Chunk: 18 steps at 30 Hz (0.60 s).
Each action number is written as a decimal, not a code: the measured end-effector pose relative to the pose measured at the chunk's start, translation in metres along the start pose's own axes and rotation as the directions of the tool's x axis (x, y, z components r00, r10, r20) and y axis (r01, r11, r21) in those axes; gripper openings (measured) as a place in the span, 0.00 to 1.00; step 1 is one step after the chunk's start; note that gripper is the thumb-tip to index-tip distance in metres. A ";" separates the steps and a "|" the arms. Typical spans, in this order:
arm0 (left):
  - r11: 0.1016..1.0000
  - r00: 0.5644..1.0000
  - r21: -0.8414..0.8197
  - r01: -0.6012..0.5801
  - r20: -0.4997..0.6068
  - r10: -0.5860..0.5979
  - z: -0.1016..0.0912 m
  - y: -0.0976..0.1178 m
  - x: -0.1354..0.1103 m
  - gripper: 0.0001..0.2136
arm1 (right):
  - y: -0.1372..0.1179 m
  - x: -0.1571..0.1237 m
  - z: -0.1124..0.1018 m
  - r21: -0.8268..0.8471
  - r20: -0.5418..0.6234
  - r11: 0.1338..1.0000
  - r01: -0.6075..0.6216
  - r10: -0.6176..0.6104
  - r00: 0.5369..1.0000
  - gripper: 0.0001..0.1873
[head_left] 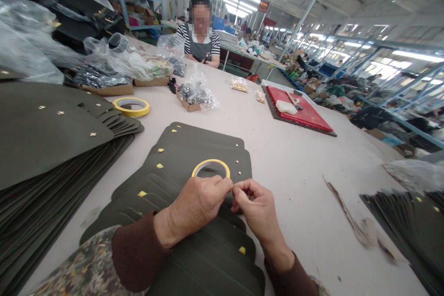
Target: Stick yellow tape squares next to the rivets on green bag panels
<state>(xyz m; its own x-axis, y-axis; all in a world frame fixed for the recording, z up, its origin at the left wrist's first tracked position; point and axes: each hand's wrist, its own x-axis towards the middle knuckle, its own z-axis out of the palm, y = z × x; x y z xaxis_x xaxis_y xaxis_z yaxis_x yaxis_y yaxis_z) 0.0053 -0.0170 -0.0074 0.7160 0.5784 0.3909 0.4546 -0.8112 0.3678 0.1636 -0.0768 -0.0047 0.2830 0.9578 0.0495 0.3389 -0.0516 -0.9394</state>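
My left hand (197,206) is closed around the near side of a roll of yellow tape (211,162), which stands tilted above the panels. Fingertips of my right hand (258,208) are pinched against the left thumb, at the edge of the roll. The bit of tape between them is mostly covered by the fingers. Under both hands lies a fanned row of dark green flat panels (208,138), overlapping one another. Small yellow tape pieces (142,193) stick to several panels, and small metal studs (237,162) show near their right edges.
A stack of green panels (52,143) fills the left side, beside a second yellow tape roll (132,107). Farther back are a box of bagged parts (190,104) and a red board (305,111) with a hammer. More panels (405,222) lie right. A person (201,37) sits opposite.
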 end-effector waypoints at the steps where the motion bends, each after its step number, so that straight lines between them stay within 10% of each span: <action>1: 1.000 1.000 0.017 -0.007 -0.020 0.008 0.000 0.001 0.000 0.11 | -0.001 0.000 0.001 0.057 0.008 0.996 -0.062 0.062 0.998 0.07; 7: 0.997 0.996 -0.021 -0.073 -0.061 0.072 -0.001 0.013 -0.004 0.10 | 0.007 0.007 -0.007 0.136 -0.047 0.973 -0.189 0.197 0.979 0.11; 18: 0.987 0.959 0.151 -0.053 0.283 0.008 0.004 0.014 -0.002 0.04 | 0.029 -0.005 -0.049 0.041 0.151 0.933 -0.358 0.348 0.925 0.20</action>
<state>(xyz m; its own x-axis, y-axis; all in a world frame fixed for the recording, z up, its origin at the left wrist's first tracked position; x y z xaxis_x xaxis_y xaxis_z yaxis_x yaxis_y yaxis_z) 0.0125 -0.0296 -0.0060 0.8404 0.5239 0.1387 0.4908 -0.8443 0.2149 0.2157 -0.0968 -0.0161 0.2445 0.9108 -0.3326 0.1783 -0.3794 -0.9079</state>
